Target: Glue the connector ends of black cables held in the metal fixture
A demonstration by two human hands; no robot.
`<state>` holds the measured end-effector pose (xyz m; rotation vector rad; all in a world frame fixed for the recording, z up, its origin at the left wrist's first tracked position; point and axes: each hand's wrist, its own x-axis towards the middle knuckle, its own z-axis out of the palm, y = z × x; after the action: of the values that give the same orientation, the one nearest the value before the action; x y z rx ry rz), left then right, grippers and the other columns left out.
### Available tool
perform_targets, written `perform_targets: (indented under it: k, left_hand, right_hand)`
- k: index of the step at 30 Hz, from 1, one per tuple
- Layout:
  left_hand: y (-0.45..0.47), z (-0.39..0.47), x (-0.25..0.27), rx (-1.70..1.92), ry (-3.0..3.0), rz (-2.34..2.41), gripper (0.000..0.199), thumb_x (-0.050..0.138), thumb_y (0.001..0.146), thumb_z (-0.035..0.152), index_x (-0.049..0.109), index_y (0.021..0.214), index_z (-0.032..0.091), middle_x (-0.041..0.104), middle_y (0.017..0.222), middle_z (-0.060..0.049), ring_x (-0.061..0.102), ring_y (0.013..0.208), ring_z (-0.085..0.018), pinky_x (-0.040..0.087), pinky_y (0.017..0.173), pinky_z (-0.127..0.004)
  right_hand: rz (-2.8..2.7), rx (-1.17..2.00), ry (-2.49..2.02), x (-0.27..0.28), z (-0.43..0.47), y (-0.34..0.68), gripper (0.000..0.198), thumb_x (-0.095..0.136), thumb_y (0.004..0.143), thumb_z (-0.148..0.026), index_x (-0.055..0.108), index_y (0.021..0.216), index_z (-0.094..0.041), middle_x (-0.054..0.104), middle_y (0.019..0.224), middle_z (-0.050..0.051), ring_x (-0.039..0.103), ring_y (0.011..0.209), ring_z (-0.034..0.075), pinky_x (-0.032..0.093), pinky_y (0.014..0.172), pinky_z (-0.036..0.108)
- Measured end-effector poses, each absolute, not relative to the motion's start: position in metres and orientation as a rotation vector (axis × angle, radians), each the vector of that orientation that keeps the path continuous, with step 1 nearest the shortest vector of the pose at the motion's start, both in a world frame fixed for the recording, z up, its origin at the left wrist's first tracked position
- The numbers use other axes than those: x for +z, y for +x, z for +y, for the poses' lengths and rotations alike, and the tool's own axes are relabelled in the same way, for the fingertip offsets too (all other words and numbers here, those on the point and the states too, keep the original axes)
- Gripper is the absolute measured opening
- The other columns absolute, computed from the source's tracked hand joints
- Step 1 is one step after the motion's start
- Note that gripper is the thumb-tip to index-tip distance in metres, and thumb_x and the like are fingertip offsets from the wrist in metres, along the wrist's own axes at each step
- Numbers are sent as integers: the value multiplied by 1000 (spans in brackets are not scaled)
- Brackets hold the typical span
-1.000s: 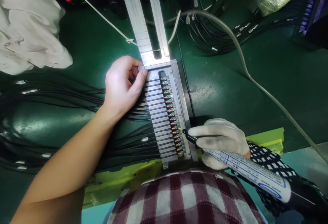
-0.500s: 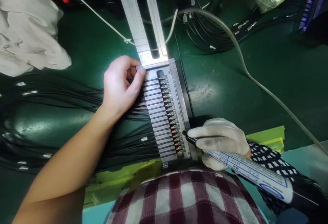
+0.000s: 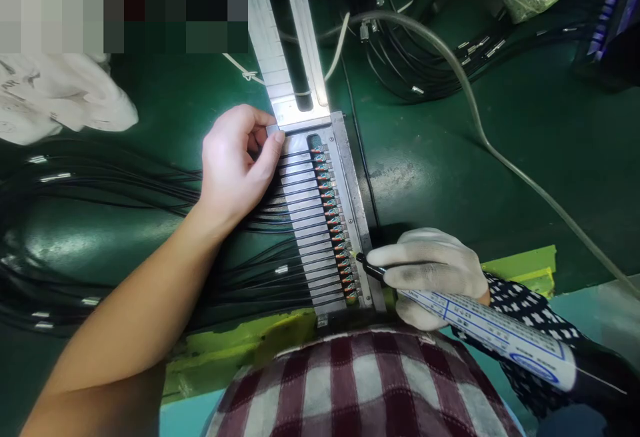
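My bare left hand (image 3: 239, 167) pinches the upper left edge of a metal fixture (image 3: 310, 223) between thumb and curled fingers. In the fixture lies a row of small connectors (image 3: 330, 205) with bared wire ends, each on a black cable (image 3: 305, 212). My gloved right hand (image 3: 433, 273) is closed around a white tube with blue print (image 3: 490, 327) and a thin black nozzle. The nozzle's pale yellowish tip is at the lower half of the row; whether it touches a connector I cannot tell. The tube's dark rear end runs toward the lower right.
Bundled black cables (image 3: 100, 183) lie at the left, more coiled cables (image 3: 415, 77) at the back right. Slotted metal bars (image 3: 270, 43) rise behind the fixture. A grey hose (image 3: 473, 107) crosses the green table. White cloth (image 3: 65, 100) lies at the left; blurred blocks hide the upper left corner.
The view has shifted slightly, and blurred blocks now cover the upper left corner. Both hands keep the same hold, and the nozzle stays at nearly the same spot.
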<state>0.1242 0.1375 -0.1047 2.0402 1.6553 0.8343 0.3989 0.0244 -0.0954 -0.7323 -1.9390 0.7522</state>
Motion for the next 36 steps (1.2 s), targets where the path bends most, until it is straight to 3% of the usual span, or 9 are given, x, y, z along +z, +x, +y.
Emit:
perform_targets:
  k: [9,23,36]
  left_hand:
    - [125,139,-106,864,2062,1650,11,58,84,30,60,86,19,49,68,3,45,65,-11,38,64,-29]
    - [123,139,-109,867,2067,1646,6,59,84,27,60,86,21,49,69,3,46,66,-12,40,65,-29]
    - [124,139,-108,875,2055,1653,10,59,83,29,60,85,19,49,68,3,46,65,-11,38,64,-27]
  right_hand:
    - [-1873,752,-753,-94,25,395,16,66,76,-19,66,92,-18,76,101,7,71,67,15,60,55,27]
    - [-1910,697,-795,-82,17,398,11,63,79,-20,65,89,-20,76,98,7,67,59,15,56,49,29]
    - [-1975,785,-825,-79,14,398,15,64,80,-17,63,95,-19,75,99,8,71,73,16,59,62,28]
